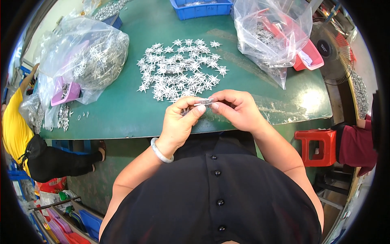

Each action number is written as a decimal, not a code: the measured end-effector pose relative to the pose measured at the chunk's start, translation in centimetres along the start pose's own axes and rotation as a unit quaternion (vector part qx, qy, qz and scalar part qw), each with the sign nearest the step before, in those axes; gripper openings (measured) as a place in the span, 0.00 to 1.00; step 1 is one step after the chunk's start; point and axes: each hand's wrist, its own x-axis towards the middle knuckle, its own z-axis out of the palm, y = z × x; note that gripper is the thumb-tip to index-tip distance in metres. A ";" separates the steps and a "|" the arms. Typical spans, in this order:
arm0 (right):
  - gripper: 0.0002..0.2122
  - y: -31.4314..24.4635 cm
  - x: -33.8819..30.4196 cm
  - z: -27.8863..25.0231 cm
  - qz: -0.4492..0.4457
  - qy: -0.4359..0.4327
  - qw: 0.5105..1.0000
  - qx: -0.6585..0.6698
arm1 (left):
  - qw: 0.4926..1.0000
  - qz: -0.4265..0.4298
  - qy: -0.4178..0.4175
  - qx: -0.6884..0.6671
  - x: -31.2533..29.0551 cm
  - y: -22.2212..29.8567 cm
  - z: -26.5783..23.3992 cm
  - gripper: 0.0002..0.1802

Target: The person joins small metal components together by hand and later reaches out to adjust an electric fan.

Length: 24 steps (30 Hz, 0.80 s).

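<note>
Between both my hands, just over the near edge of the green table [122, 122], is a small silvery metal piece [206, 101]. My left hand [181, 115] pinches one end of it with thumb and forefinger. The other end sits between the thumb and fingers of my right hand [237, 109]. Its exact shape is partly covered by my fingertips. Just beyond my hands, a spread of spiky, star-like silvery metal pieces [178, 73] lies on the table, some overlapping.
A clear plastic bag [109, 40] of metal pieces stands left, by a purple scoop [67, 94]. Another bag [243, 36] and a pink basket [313, 57] are right, near a fan [327, 49]. A blue bin [203, 11] stands far back. People are at both sides; a red stool [315, 148] is right.
</note>
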 end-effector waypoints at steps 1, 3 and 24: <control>0.05 0.2 0.4 -0.5 0.025 -0.025 0.999 -0.012 | 1.000 0.000 -0.003 0.000 0.1 0.0 0.0 0.07; 0.09 0.5 1.8 -1.6 0.064 -0.039 0.996 -0.047 | 0.989 -0.081 0.031 -0.120 0.2 0.0 -0.2 0.05; 0.08 2.6 5.1 -4.9 0.000 0.072 0.979 -0.192 | 0.971 -0.160 -0.035 -0.174 0.5 0.4 -1.1 0.11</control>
